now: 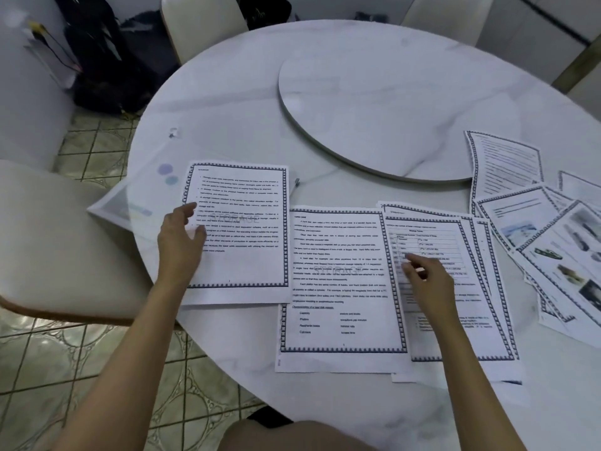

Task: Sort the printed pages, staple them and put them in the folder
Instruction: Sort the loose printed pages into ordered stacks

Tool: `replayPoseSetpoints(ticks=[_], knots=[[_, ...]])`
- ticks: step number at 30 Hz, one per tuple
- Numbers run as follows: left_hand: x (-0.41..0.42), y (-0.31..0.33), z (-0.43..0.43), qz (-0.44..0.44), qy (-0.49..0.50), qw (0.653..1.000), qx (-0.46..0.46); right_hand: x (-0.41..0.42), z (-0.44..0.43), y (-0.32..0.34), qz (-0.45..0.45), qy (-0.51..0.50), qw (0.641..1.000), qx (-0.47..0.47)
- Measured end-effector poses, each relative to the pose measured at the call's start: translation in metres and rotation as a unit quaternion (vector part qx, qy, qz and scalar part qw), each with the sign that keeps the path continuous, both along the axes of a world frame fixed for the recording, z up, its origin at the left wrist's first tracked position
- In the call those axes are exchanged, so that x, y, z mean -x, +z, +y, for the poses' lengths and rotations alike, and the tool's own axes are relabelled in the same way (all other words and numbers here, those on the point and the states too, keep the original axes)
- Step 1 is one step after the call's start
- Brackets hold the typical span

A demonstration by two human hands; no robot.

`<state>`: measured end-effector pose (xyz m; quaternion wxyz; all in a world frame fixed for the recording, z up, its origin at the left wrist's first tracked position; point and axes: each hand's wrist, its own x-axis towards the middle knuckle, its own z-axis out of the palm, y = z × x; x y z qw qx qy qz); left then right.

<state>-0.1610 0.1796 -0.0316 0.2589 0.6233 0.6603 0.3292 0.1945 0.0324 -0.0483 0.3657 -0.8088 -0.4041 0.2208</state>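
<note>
One round marble table (227, 109) — turntable (390, 109) on it, pages (341, 281) spread — tiled floor (81, 353)

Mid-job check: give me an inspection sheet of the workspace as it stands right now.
Surface: round white table with a raised turntable.
Job's things: left page lies partly on a clear folder; middle page; table page atop a stack; fanned pages at right. Stapler not made out.
Clutter: small pale object, unclear.
Grips: left hand rests on the left page's edge; right hand over the table page, fingers blurred.
Cables: thin wires by the wall, off the table.
Surroundings: chairs, dark bags, tiled floor.
</note>
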Motion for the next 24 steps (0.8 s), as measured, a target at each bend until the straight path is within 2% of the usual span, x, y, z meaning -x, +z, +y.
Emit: replayPoseSetpoints(ticks=[7,12,17,20,24], knots=[[-0.066,0.012,-0.053,-0.034,-0.107,0.993,-0.022,-0.035,-0.020,0.006,-0.048,-0.038,0.998,0.002],[-0.123,0.002,-0.105,0.021,-0.240,0.970,-0.021,-0.072,-0.041,-0.001,-0.069,-0.107,0.991,0.039],[-0.160,-0.023,-0.136,0.117,-0.333,0.936,0.000,-0.095,-0.061,-0.002,-0.110,-0.204,0.959,0.164],[-0.170,-0.032,-0.146,0.135,-0.358,0.924,0.005,-0.100,-0.070,-0.001,-0.080,-0.228,0.948,0.207],[-0.173,-0.040,-0.152,0.147,-0.342,0.928,0.011,-0.094,-0.075,-0.005,-0.077,-0.224,0.947,0.219]])
